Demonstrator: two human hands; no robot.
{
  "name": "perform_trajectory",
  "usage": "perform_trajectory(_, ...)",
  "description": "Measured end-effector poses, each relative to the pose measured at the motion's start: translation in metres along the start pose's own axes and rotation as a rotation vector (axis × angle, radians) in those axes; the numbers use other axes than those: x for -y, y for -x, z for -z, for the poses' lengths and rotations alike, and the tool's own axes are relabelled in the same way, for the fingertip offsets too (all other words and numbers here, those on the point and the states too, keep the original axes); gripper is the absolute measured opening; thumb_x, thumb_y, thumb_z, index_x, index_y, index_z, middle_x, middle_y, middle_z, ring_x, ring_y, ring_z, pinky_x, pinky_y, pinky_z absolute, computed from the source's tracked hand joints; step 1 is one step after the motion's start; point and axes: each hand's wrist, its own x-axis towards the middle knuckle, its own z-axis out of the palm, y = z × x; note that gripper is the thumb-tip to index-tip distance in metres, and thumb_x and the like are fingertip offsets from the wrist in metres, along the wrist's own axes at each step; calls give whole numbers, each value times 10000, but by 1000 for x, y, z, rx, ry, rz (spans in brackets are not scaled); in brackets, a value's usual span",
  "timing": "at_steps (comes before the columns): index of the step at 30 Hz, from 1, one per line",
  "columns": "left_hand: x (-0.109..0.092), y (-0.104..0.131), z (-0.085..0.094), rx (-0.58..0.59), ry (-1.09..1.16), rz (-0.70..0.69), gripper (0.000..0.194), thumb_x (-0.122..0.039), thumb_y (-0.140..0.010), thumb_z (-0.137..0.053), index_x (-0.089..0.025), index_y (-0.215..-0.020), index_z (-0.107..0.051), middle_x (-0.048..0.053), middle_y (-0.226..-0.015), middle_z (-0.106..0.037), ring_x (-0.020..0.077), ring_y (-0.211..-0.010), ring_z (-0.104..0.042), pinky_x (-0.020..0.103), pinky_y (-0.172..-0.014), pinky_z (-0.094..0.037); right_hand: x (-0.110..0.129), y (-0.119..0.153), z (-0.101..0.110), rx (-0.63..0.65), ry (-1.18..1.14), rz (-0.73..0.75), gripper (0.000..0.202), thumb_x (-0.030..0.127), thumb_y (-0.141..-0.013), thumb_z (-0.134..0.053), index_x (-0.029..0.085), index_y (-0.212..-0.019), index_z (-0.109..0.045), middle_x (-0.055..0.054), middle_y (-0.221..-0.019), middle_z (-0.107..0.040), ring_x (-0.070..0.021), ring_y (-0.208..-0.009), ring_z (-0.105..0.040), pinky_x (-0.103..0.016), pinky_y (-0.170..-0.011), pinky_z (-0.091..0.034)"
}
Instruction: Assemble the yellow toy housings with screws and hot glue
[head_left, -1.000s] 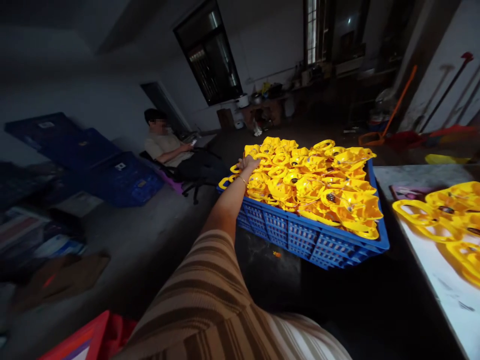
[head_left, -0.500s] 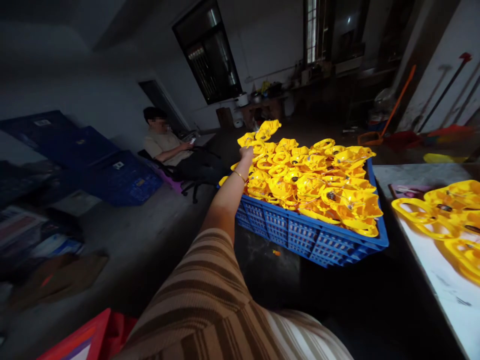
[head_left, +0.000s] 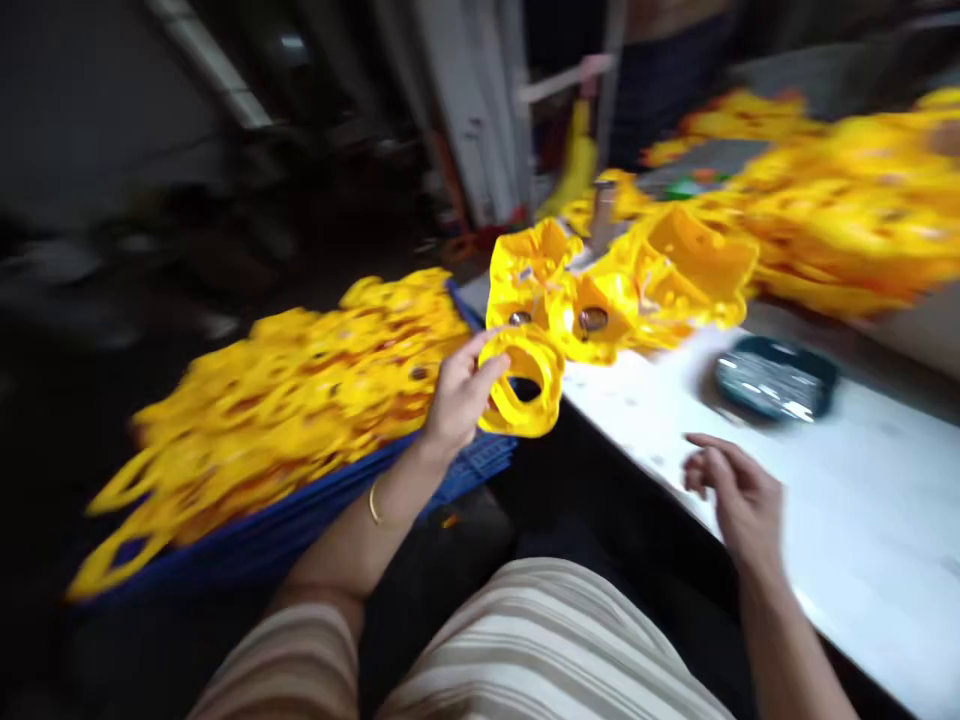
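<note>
- The yellow plastic shell (head_left: 553,385) is up at the person's twelve o'clock, between the blue crate (head_left: 480,466) at ten and the white table (head_left: 847,530) at two.
- I think it's light, stiff and a bit slick, and thin bits might crack. Its round loop (head_left: 517,418) looks best to grab.
- The left hand (head_left: 456,402) pinches that loop, arm reaching forward.
- The right hand (head_left: 739,495) hangs by the table at one o'clock, holding nothing, pointing finger out, others curled.

Pretty clearly a workshop, tbh, way too many lookalike yellow plastic parts (head_left: 352,365) for a home: they overfill a blue crate (head_left: 476,463) at 9 o'clock and pile up around 2 o'clock, with a white worktable (head_left: 862,520) at 4 o'clock.
</note>
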Motion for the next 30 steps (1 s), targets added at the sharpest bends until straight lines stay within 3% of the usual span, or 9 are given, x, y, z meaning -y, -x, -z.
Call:
perform_trajectory(2, 32, 20, -57, 260, 12, 109, 372, -253, -748, -685, -153, -1106, -694, -8, -737, -667, 77, -555, -537, 150, -494, -400, 6, 35, 20, -76, -102, -99, 321, 437, -959, -513, 189, -1124, -633, -27, -781, -632, -108, -552, -577, -217, -434, -424)
perform_trajectory(5, 78, 55, -126, 566, -31, 234, 364, -268, -774, -646, -145, -1113, -696, 28, -850, -715, 116, -669, -606, 179, -594, -461, 14, 76, 28, -184, -133, -145, 325, 449, -959, -493, 210, -1155, -595, -62, -938, -638, -122, -624, -613, -219, -436, -425)
perform_trajectory(7, 103, 76, -159, 682, -54, 258, 348, -264, -789, -619, -144, -1107, -692, 55, -977, -727, 159, -817, -652, 217, -713, -502, 13, 96, 31, -277, -62, -221, 343, 453, -933, -541, 204, -1167, -569, -55, -913, -627, -123, -619, -598, -222, -441, -421)
perform_trajectory(10, 130, 94, -189, 763, -110, 261, 336, -263, -809, -593, -145, -1112, -679, 78, -1112, -707, 197, -991, -655, 267, -861, -505, 6, 112, 38, -397, 35, -374, 407, 463, -892, -599, 179, -1177, -540, -24, -803, -602, -123, -578, -562, -239, -472, -436)
perform_trajectory(14, 145, 97, -207, 882, -189, 185, 360, -315, -835, -614, -141, -1146, -661, 104, -1178, -677, 221, -1104, -628, 314, -971, -472, -9, 116, 59, -372, 41, -462, 399, 471, -916, -536, 181, -1190, -520, -46, -897, -616, -128, -604, -587, -258, -529, -479)
perform_trajectory(19, 152, 83, -217, 975, -296, 37, 367, -410, -861, -632, -148, -1115, -668, 110, -1148, -669, 224, -1104, -620, 333, -990, -461, -25, 119, 96, -263, 148, -515, 347, 439, -955, -444, 197, -1188, -531, -82, -1020, -630, -143, -630, -615, -300, -594, -528)
perform_trajectory(25, 161, 68, -215, 938, -452, -192, 305, -354, -892, -602, -163, -1119, -671, 86, -1072, -669, 196, -1022, -632, 327, -940, -490, -21, 139, 138, -115, 439, -532, 357, 379, -970, -406, 198, -1243, -548, -113, -1190, -627, -249, -1061, -604, -431, -948, -486)
perform_trajectory(28, 163, 65, -212, 913, -517, -336, 261, -295, -914, -562, -168, -1110, -677, 77, -1039, -664, 185, -1001, -631, 322, -922, -502, -8, 147, 148, -63, 557, -533, 355, 330, -970, -394, 197, -1257, -556, -104, -1111, -612, -227, -987, -611, -399, -895, -494)
perform_trajectory(30, 161, 63, -209, 888, -559, -402, 259, -288, -921, -550, -170, -1116, -673, 76, -1036, -658, 182, -989, -629, 326, -910, -510, 0, 150, 149, -122, 652, -543, 350, 313, -957, -433, 199, -1257, -572, -95, -1065, -603, -218, -927, -616, -366, -816, -503)
